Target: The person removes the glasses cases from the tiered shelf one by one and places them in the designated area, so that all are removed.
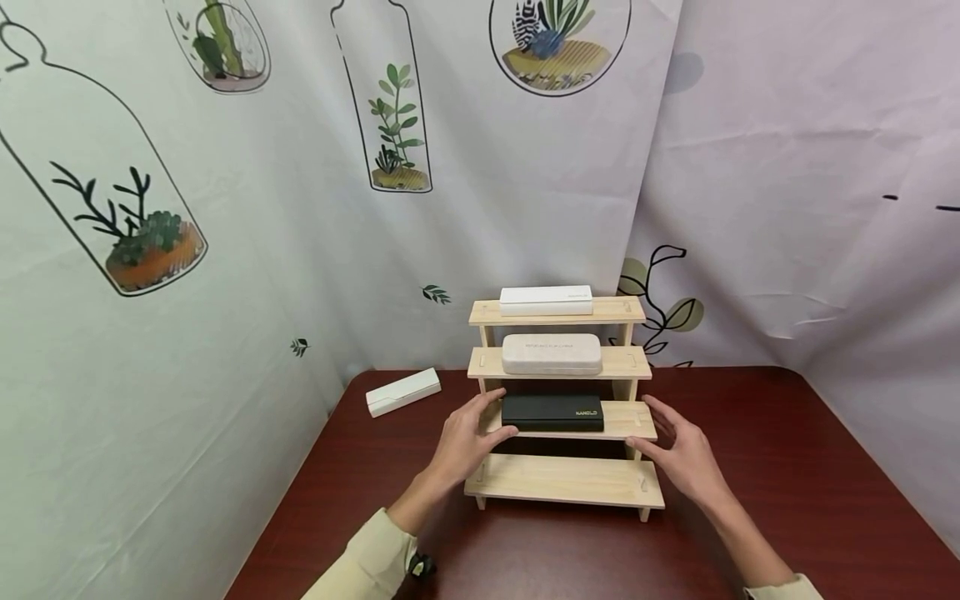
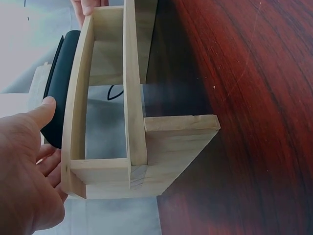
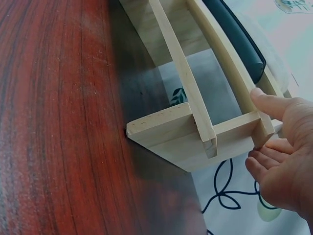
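Observation:
A light wooden four-tier stand (image 1: 564,481) stands on the table. On its second tier from the bottom lies a black glasses case (image 1: 551,410) with gold lettering. My left hand (image 1: 462,442) is at the case's left end, thumb at the front and index finger at the back corner. In the left wrist view the left thumb (image 2: 46,110) lies against the case, its other fingers beside the shelf end. My right hand (image 1: 688,458) holds the right end of the same tier, its thumb (image 3: 266,101) on the front edge and its fingers curled behind.
A cream rounded case (image 1: 552,355) lies on the third tier and a white box (image 1: 546,301) on the top one. Another white box (image 1: 403,392) rests on the dark red table (image 1: 360,467) at the back left. Patterned cloth (image 1: 480,208) hangs behind.

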`<state>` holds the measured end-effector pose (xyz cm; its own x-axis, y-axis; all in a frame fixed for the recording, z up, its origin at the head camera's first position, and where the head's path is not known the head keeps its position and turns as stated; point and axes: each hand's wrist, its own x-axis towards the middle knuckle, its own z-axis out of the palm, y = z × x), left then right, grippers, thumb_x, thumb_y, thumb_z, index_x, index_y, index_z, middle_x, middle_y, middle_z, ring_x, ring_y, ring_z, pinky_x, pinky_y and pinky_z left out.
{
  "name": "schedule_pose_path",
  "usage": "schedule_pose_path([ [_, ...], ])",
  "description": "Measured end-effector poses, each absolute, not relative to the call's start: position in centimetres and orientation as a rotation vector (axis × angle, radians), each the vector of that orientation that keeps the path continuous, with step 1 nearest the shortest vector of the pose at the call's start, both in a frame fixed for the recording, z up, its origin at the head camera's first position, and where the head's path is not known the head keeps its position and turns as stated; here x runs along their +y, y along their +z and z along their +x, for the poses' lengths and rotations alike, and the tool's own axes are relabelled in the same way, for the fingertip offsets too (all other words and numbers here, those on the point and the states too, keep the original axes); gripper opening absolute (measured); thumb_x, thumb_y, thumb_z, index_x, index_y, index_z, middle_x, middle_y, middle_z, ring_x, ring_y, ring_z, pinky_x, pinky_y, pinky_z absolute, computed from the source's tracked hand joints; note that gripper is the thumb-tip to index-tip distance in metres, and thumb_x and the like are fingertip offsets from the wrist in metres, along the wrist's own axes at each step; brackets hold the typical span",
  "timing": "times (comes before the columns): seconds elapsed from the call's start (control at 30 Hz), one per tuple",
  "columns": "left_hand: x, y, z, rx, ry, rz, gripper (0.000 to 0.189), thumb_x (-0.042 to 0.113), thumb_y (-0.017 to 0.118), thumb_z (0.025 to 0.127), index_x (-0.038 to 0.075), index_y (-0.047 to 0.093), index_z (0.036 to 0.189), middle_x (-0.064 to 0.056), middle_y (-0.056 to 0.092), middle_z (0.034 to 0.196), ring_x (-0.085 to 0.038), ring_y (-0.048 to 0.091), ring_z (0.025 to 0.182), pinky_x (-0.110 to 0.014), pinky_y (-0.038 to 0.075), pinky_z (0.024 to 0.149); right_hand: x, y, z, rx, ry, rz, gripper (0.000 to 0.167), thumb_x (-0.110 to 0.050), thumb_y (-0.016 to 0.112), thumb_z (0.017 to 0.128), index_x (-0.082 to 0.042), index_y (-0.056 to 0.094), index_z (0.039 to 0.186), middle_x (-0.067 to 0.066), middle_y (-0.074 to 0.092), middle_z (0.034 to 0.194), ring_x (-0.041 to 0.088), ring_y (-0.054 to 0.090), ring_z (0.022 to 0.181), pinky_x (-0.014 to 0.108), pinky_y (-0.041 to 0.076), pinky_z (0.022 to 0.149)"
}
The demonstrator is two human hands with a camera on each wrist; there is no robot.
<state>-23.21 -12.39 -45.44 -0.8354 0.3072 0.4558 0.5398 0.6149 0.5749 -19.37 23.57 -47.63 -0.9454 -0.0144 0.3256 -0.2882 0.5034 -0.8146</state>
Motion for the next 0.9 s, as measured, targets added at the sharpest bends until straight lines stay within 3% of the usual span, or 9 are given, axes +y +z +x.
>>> schedule_pose_path([
  [0.4,-12.39,-45.72,-23.34,-2.578,-1.096,-0.689,0.067,0.032,0.085,0.093,0.015,0.058,0.152,-0.009,0.061,0.151,-0.029,0.055,0.142,-0.052,0.047,0.113,23.69,-47.63,-19.38,-2.495,1.414,0.244,0.084,-0.022,0.088,0.091,0.005,0.045,0.157,0.034,0.055,0.148,0.051,0.058,0.133,0.008,0.044,0.088],
  [0.63,-12.47,-45.75,-23.30,-2.564,-1.069,-0.720,0.066,0.034,0.081,0.095,0.013,0.057,0.153,-0.013,0.060,0.151,-0.035,0.053,0.142,-0.059,0.038,0.119,23.67,-47.62,-19.55,-2.481,1.434,0.257,0.083,-0.020,0.088,0.091,0.007,0.044,0.157,0.034,0.054,0.149,0.052,0.057,0.133,0.004,0.041,0.087],
  [0.77,-12.44,-45.70,-23.23,-2.560,-1.058,-0.729,0.066,0.033,0.080,0.097,0.012,0.056,0.154,-0.014,0.061,0.150,-0.036,0.055,0.141,-0.059,0.041,0.116,23.70,-47.62,-19.58,-2.483,1.439,0.253,0.083,-0.019,0.088,0.091,0.007,0.044,0.157,0.034,0.053,0.150,0.052,0.056,0.134,0.004,0.040,0.087],
  [0.83,-12.44,-45.70,-23.21,-2.552,-1.053,-0.733,0.065,0.033,0.080,0.097,0.012,0.057,0.154,-0.014,0.061,0.149,-0.035,0.055,0.140,-0.060,0.042,0.115,23.63,-47.55,-19.49,-2.485,1.441,0.248,0.083,-0.019,0.088,0.091,0.007,0.045,0.157,0.034,0.053,0.149,0.051,0.056,0.134,0.014,0.050,0.093],
  [0.9,-12.43,-45.70,-23.19,-2.542,-1.044,-0.738,0.064,0.033,0.079,0.097,0.012,0.057,0.153,-0.014,0.062,0.148,-0.036,0.057,0.139,-0.060,0.043,0.114,23.57,-47.51,-19.44,-2.491,1.437,0.242,0.083,-0.019,0.088,0.091,0.006,0.045,0.157,0.033,0.054,0.150,0.050,0.057,0.134,0.018,0.052,0.094],
])
